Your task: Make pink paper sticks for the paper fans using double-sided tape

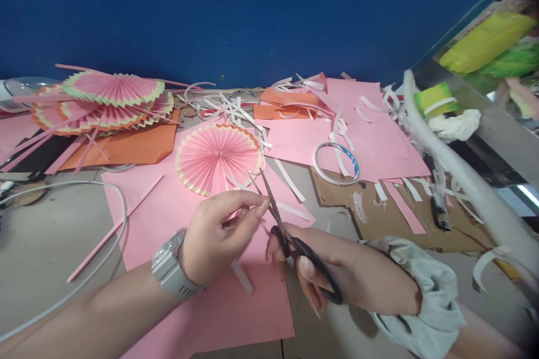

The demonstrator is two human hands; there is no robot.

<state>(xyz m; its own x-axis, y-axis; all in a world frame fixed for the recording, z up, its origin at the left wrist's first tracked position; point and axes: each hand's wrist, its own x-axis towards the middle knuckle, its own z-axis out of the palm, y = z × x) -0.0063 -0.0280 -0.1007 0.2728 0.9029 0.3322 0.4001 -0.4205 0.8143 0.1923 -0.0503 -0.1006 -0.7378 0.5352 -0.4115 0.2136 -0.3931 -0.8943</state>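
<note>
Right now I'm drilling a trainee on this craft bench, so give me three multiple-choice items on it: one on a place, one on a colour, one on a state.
1. Where does the pink pleated paper rosette with the pale yellow rim lie?
A. on a large pink paper sheet
B. on the brown cardboard
C. in the right hand

2. What colour are the handles of the steel-bladed scissors?
A. red
B. black
C. white

3. How are the scissor blades?
A. taped shut
B. snapped off
C. slightly open, pointing away from the person

Answers:
1 A, pink sheet shows all round the rosette.
2 B, black loops sit around the fingers of the right hand.
3 C, the tips part beside a thin white paper strip pinched in the left hand.
</note>
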